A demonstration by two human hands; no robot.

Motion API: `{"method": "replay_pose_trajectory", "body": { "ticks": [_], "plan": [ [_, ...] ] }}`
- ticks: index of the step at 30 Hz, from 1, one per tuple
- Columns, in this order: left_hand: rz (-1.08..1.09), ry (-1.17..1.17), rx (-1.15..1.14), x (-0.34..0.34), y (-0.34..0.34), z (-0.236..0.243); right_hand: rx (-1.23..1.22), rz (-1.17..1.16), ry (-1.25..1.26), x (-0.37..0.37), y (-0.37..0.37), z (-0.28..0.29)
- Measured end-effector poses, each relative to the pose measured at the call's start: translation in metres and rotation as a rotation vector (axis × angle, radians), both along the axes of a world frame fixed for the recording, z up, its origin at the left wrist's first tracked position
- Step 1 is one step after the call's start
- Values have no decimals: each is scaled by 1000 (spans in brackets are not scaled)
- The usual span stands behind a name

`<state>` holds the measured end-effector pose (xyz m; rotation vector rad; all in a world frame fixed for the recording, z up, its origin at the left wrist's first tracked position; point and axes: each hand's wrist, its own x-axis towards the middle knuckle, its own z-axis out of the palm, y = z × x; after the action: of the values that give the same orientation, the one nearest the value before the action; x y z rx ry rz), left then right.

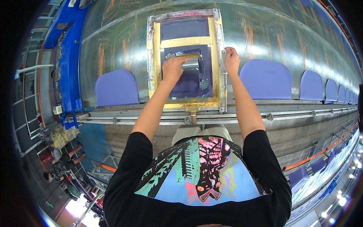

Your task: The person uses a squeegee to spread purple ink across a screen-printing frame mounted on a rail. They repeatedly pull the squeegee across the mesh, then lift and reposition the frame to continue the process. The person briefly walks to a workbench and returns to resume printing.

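Observation:
A screen printing frame (151,45) lies on the long table in front of me, its inner edges lined with yellow tape. My left hand (174,70) is closed around a squeegee (191,62) over the dark purple mesh (185,81). Wet, glossy ink (204,81) shows around the squeegee and along the mesh's right side. At the frame's right edge, my right hand (232,60) has its fingers curled against the side rail. Part of the squeegee's left end is hidden by my left hand.
Purple rounded panels (117,87) lie in a row along the table (234,22), left and right of the frame. A metal rail (151,120) with bolts runs along the near edge. Blue machinery (70,64) stands at left. Another person (60,166) is at lower left.

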<state>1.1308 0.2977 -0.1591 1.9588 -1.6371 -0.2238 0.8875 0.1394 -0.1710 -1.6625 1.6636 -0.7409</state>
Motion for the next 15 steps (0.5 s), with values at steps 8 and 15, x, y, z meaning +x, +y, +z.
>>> {"method": "replay_pose_trajectory", "body": {
  "ticks": [8,15],
  "plan": [
    [-50,23,29,-71,78,-23,-57,17,-13,-18,-36,-11],
    [-133,54,57,-94,89,-9,-123,-48,5,-25,-50,21]
  ]
}}
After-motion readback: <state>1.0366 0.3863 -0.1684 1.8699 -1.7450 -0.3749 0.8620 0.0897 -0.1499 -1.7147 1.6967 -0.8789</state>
